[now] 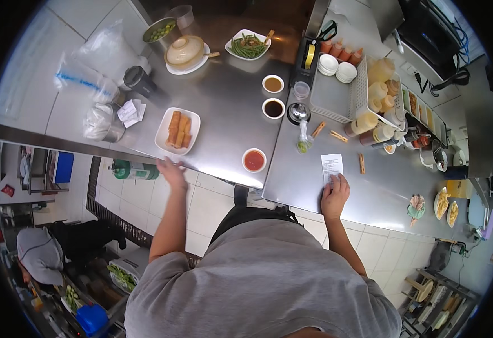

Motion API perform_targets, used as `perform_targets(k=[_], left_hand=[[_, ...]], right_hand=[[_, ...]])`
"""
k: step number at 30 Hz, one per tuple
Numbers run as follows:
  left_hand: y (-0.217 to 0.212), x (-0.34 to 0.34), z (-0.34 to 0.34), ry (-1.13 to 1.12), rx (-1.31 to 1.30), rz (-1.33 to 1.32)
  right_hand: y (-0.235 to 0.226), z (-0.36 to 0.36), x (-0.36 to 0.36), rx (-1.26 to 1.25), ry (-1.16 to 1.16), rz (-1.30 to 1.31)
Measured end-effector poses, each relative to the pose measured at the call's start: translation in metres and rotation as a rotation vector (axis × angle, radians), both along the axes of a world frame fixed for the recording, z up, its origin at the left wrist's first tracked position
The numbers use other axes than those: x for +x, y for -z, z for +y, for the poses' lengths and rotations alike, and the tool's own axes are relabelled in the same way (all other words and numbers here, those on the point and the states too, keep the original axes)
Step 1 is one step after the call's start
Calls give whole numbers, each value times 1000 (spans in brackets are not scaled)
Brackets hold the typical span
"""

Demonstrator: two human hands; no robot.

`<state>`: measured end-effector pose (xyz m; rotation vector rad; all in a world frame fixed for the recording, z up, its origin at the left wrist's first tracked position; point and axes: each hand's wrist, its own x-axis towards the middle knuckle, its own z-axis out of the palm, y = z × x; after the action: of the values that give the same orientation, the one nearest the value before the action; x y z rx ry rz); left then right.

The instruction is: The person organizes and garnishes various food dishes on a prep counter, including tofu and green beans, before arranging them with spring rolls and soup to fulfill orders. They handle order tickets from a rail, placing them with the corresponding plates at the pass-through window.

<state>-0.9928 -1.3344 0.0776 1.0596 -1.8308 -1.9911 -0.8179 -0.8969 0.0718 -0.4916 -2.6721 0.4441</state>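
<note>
My left hand [172, 172], fingers spread and holding nothing, hovers at the counter's front edge. Just beyond it sits a white square dish [161, 145] of golden fried rolls [176, 129]. At the front edge to the right, my right hand [335, 196] has its fingers curled over the lower end of a printed paper slip [331, 164], which lies on the steel. Between my hands stands a small white bowl of red sauce [254, 160]. Farther back are bowls of brown sauce [273, 84] and dark sauce [273, 108].
A lidded clay pot [184, 52] and a dish of green beans [249, 46] stand at the back. Wooden clips [362, 163] lie right of the slip. A white basket [365, 93] holds sauce bottles. Another person in a grey cap [39, 256] is at lower left.
</note>
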Motion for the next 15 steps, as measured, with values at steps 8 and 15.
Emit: perform_targets(k=[8,15], left_hand=[[2,-99,-78,478,-34,-118],[4,-195,-68,356,26,-28]], right_hand=[[-4,-20,-22,133,105,-65],[-6,-25,-28,158,108,-85]])
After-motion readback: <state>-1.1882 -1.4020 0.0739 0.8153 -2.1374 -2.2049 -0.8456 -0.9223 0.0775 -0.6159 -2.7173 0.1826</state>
